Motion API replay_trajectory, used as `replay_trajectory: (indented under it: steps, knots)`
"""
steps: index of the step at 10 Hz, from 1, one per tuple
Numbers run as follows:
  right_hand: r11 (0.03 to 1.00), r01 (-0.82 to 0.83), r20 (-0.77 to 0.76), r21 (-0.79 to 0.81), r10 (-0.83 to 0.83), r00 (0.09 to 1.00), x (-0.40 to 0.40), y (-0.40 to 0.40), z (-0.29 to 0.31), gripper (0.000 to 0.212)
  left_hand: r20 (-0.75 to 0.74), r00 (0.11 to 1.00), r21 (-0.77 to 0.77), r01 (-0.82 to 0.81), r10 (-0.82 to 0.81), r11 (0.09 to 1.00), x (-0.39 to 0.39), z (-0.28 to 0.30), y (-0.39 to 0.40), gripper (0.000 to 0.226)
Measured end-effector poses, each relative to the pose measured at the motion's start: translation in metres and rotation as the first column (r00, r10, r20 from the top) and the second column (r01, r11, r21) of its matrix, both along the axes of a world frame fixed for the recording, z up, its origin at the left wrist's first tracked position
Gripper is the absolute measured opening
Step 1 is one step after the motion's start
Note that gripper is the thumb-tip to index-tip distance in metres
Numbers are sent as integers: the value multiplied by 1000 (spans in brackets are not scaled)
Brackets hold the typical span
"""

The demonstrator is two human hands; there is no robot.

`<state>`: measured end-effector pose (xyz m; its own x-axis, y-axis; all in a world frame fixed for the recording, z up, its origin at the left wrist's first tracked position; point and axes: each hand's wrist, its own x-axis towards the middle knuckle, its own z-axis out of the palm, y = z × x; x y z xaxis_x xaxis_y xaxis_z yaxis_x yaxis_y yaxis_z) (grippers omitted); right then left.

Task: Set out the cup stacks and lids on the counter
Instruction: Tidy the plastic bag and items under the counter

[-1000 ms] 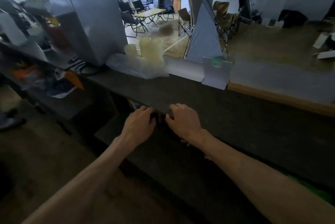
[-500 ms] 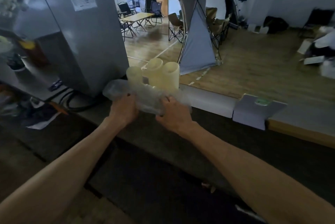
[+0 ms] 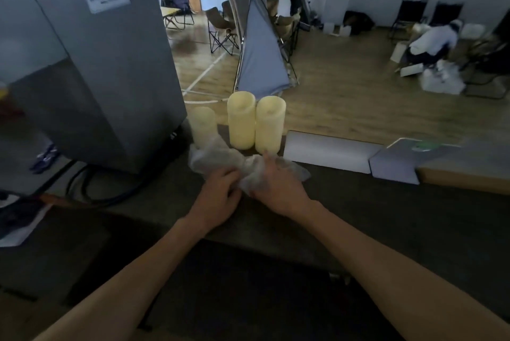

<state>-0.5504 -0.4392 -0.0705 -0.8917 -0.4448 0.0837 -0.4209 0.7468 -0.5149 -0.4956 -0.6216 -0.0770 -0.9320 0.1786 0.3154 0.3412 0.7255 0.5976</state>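
Two pale yellow cup stacks [image 3: 241, 120] [image 3: 269, 124] stand upright side by side at the back of the dark counter [image 3: 386, 202]. A third, fainter stack [image 3: 203, 127] stands left of them, its base inside a crumpled clear plastic bag [image 3: 218, 157]. The bag lies in front of the stacks. My left hand [image 3: 218, 197] grips the bag's near edge with curled fingers. My right hand [image 3: 276, 186] grips the bag just right of it. Whether the bag holds lids cannot be seen.
A big grey machine [image 3: 91, 65] stands on the counter's left, with black cables [image 3: 110, 191] curling from its base. Folded grey card stands [image 3: 328, 154] [image 3: 397, 167] sit to the right. Beyond the counter are a wooden floor, a grey tent and folding chairs.
My hands rose from the counter's front edge to the plastic bag and took hold of it. The view swung up and closer to the cup stacks.
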Motion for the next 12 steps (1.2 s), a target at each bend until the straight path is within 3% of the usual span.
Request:
replay_trajectory:
  steps: [1,2,4,5,6,7,8,9,10,11,12]
  knots:
    - [982,-21,97,-186,39,995,13,30,14,95,36,981,70,187,-190,980,-2,14,33,22]
    - [975,6,61,-222,8,998,31,66,25,85,41,961,185,262,-274,947,-4,25,78,11]
    - [946,235,-74,-225,-257,964,88,161,16,32,48,902,389,379,-429,840,11,45,180,24]
    - [818,461,-51,-343,-507,861,126,224,11,15,-60,849,352,510,-525,785,34,46,238,12]
    - [672,650,-37,-354,-705,708,168,291,15,9,-220,781,126,616,-584,777,57,41,296,32]
    - [480,703,140,-526,-766,628,230,364,23,13,-250,620,-234,707,-744,667,94,30,378,66]
    - [254,743,386,-619,-726,569,298,429,30,18,-254,533,-382,711,-807,590,146,21,464,84]
    - [132,774,537,-619,-648,540,366,499,29,21,-207,451,-322,806,-868,496,198,13,556,85]
    - [60,792,588,-607,-636,499,432,564,28,25,-191,328,-252,895,-925,369,251,10,639,83]
    - [-44,784,634,-619,-617,466,489,619,22,25,-111,334,-238,905,-936,352,304,11,707,77]
    - [-78,821,676,-566,-614,407,529,674,14,22,-95,191,-173,963,-977,205,345,11,757,44]
